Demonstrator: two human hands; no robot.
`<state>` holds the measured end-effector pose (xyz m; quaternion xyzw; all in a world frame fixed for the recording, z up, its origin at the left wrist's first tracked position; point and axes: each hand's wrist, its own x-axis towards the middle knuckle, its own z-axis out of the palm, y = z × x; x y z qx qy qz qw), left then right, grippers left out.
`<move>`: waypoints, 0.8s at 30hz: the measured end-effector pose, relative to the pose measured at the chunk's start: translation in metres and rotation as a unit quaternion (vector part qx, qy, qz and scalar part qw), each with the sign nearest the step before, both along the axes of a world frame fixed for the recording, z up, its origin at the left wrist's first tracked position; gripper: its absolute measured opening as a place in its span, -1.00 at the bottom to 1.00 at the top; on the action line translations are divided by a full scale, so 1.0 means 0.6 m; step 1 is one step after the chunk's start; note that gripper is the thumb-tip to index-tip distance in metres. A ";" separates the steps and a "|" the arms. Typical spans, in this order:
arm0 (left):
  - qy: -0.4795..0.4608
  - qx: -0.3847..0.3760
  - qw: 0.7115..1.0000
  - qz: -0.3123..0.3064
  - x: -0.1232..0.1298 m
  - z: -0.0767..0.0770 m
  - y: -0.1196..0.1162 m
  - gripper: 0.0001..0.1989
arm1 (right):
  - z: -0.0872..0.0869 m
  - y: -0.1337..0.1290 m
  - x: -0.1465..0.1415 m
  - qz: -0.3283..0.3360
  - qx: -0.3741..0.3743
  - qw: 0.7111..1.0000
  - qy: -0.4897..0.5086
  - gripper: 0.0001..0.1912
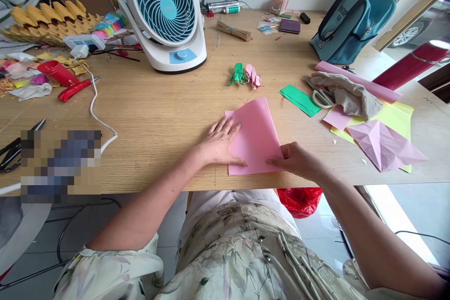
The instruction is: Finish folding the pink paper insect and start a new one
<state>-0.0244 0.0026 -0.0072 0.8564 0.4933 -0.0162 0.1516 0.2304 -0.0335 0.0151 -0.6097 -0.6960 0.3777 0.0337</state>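
Note:
A folded sheet of pink paper (255, 136) lies near the front edge of the desk. My left hand (225, 138) rests on its left side, fingers spread and palm down. At the lower right corner, my right hand (291, 159) pinches the paper's edge, thumb on top and the other fingers partly hidden. Just beyond the sheet are two small folded paper figures, a green one (238, 74) and a pink one (253, 77). A strip of folded green paper (300, 100) lies to the right of the sheet.
Scissors (322, 99), a grey cloth (351, 91), yellow paper (397, 115) and a creased pink sheet (383, 145) lie at the right, near a red bottle (411, 65). A teal bag (351, 28) and a white fan (165, 14) stand behind. A white cable (94, 103) crosses the left.

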 end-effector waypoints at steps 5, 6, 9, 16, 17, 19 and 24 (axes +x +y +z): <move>0.011 -0.006 1.000 -0.012 -0.002 0.000 0.005 0.32 | 0.005 -0.011 0.007 0.006 0.069 0.995 -0.078 -0.57; 0.013 -0.007 1.000 -0.011 -0.002 0.000 0.005 0.33 | 0.009 -0.017 0.007 -0.005 0.100 0.990 -0.098 -0.61; 0.017 -0.004 1.000 -0.010 -0.002 -0.001 0.005 0.34 | 0.021 -0.047 -0.012 -0.051 0.254 0.960 -0.103 -0.63; 0.053 0.009 0.999 -0.001 -0.002 -0.007 0.006 0.00 | -0.011 -0.103 -0.150 0.156 0.358 0.912 0.129 -0.23; 0.056 0.010 0.998 0.000 -0.003 -0.009 0.006 -0.06 | -0.022 -0.101 -0.164 0.146 0.349 0.915 0.137 -0.23; 0.053 0.020 0.998 -0.005 -0.005 -0.011 0.006 -0.11 | -0.041 -0.092 -0.180 0.127 0.331 0.925 0.133 -0.22; 0.052 0.039 0.998 -0.005 -0.005 -0.012 0.006 -0.20 | -0.063 -0.075 -0.170 0.105 0.335 0.933 0.077 -0.21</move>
